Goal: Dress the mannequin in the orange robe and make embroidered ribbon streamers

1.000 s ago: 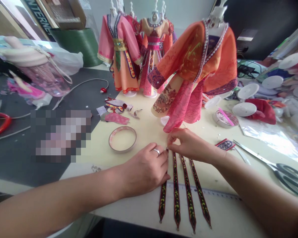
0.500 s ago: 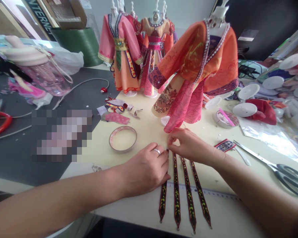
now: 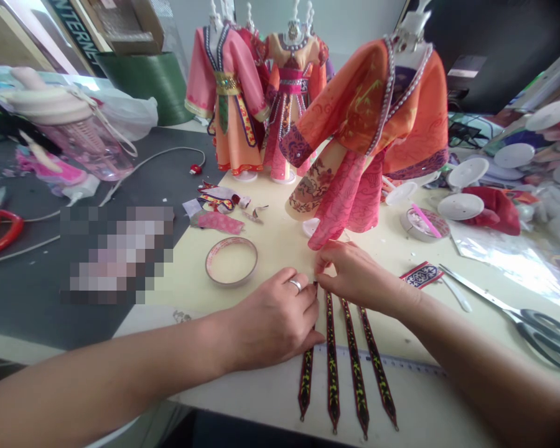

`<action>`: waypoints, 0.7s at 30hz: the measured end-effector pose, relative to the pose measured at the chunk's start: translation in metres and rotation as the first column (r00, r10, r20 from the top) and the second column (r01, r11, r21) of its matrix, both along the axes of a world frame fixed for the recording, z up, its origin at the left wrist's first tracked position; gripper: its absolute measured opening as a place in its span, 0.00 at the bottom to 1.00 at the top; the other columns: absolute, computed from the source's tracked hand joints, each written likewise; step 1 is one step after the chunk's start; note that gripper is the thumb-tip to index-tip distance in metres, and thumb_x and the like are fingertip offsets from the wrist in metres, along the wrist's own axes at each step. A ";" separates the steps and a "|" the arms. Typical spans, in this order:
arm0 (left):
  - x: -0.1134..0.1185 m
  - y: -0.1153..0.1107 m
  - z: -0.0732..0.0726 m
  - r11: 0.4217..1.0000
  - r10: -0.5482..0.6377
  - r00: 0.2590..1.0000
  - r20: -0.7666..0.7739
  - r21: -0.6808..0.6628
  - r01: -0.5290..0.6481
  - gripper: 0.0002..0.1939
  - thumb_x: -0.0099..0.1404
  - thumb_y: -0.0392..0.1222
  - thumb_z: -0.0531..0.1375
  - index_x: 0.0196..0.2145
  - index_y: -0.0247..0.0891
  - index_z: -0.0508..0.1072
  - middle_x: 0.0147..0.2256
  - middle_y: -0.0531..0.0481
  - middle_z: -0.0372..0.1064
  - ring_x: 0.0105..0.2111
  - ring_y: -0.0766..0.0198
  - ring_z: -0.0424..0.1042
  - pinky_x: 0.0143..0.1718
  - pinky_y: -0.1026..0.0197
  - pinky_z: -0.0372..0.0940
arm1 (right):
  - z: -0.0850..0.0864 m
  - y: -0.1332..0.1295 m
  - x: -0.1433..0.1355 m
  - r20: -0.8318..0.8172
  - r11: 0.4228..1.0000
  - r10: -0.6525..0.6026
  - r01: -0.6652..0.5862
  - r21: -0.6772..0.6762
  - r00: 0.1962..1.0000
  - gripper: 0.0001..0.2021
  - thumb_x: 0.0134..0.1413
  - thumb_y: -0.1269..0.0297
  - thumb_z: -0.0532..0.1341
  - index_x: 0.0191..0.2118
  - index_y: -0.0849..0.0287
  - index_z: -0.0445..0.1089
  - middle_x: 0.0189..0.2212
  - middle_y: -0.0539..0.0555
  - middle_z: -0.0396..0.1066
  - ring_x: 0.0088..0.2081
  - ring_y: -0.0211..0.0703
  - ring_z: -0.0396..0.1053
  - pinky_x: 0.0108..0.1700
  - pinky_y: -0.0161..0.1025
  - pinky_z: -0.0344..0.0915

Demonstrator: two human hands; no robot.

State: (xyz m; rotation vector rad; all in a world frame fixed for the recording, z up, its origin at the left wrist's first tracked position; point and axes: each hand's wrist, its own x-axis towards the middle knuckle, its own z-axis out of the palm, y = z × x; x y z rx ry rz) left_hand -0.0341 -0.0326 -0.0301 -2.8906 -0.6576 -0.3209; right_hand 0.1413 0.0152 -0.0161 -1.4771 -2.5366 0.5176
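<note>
Several narrow dark ribbons with yellow-green patterns and pointed lower ends lie side by side near the table's front edge. My left hand [image 3: 277, 317], with a ring on one finger, is closed over the upper part of the leftmost ribbon [image 3: 305, 382]. At that ribbon's top end my right hand [image 3: 350, 274] pinches with thumb and forefinger, close to my left fingers. Three more ribbons [image 3: 332, 373] fan out to the right, their tops partly under my right hand. A ruler [image 3: 392, 362] runs beneath them. The hem of an orange and pink dress [image 3: 345, 186] hangs just behind my right hand.
A tape roll [image 3: 231, 261] and fabric scraps [image 3: 219, 221] lie left of my hands. Long scissors [image 3: 508, 308] and a patterned patch [image 3: 422, 274] are at the right. More dressed stands [image 3: 236, 106] rise behind. Red-handled scissors [image 3: 4, 233] are far left.
Both hands stay almost in place. My left thumb has shifted very slightly to the right over the leftmost ribbon.
</note>
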 end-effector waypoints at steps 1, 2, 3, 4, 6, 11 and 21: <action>0.000 0.000 0.000 1.000 0.002 1.000 0.005 -0.005 -0.002 0.19 0.66 0.48 0.49 0.37 0.29 0.71 0.32 0.41 0.68 0.36 0.54 0.63 0.38 0.52 0.60 | 0.000 0.000 0.000 -0.002 1.000 0.000 0.000 0.000 1.000 0.06 0.42 0.74 0.55 0.23 0.59 0.69 0.27 0.52 0.70 0.31 0.39 0.64 0.35 0.36 0.56; 0.000 0.000 0.000 1.000 0.005 1.000 0.010 -0.010 -0.005 0.18 0.66 0.48 0.49 0.36 0.29 0.71 0.31 0.42 0.68 0.35 0.54 0.63 0.38 0.52 0.60 | 0.000 0.000 0.000 -0.003 1.000 -0.001 0.001 -0.002 1.000 0.06 0.42 0.73 0.56 0.23 0.59 0.69 0.27 0.52 0.70 0.31 0.39 0.64 0.35 0.36 0.56; 0.000 0.000 0.000 1.000 0.012 1.000 0.016 -0.014 -0.011 0.18 0.66 0.48 0.50 0.35 0.30 0.71 0.31 0.42 0.68 0.35 0.54 0.63 0.37 0.52 0.60 | 0.000 0.001 0.001 -0.005 1.000 -0.001 0.001 -0.003 1.000 0.06 0.42 0.73 0.56 0.23 0.59 0.69 0.27 0.52 0.70 0.31 0.39 0.64 0.35 0.36 0.57; 0.000 0.000 0.000 1.000 0.019 1.000 0.025 -0.017 -0.019 0.18 0.66 0.48 0.49 0.34 0.30 0.71 0.31 0.42 0.68 0.35 0.54 0.63 0.37 0.52 0.60 | 0.000 0.001 0.001 -0.005 1.000 -0.001 0.001 -0.004 1.000 0.06 0.42 0.73 0.56 0.23 0.59 0.69 0.27 0.52 0.70 0.31 0.39 0.65 0.35 0.36 0.57; 0.000 0.000 0.000 0.999 0.038 0.998 0.041 -0.020 -0.037 0.19 0.66 0.49 0.49 0.34 0.30 0.71 0.31 0.42 0.68 0.35 0.54 0.64 0.37 0.53 0.60 | 0.000 0.001 0.002 -0.003 1.000 0.002 -0.002 -0.006 1.000 0.06 0.42 0.73 0.56 0.23 0.59 0.69 0.27 0.52 0.71 0.31 0.40 0.65 0.36 0.36 0.57; 0.000 0.000 -0.004 0.999 0.042 0.998 0.047 -0.025 -0.041 0.20 0.66 0.51 0.49 0.36 0.29 0.71 0.36 0.39 0.70 0.37 0.53 0.64 0.40 0.51 0.60 | 0.000 0.000 0.003 -0.001 1.000 -0.003 0.003 -0.016 1.000 0.06 0.42 0.73 0.56 0.26 0.59 0.70 0.28 0.52 0.72 0.33 0.41 0.66 0.36 0.37 0.58; 0.000 -0.001 -0.006 1.000 0.028 0.999 0.044 -0.009 -0.028 0.23 0.66 0.53 0.48 0.41 0.29 0.70 0.40 0.37 0.70 0.38 0.53 0.64 0.38 0.51 0.60 | -0.003 0.006 0.015 -0.144 0.991 -0.002 -0.016 -0.129 0.990 0.08 0.42 0.74 0.56 0.30 0.57 0.70 0.31 0.51 0.72 0.36 0.41 0.67 0.39 0.37 0.62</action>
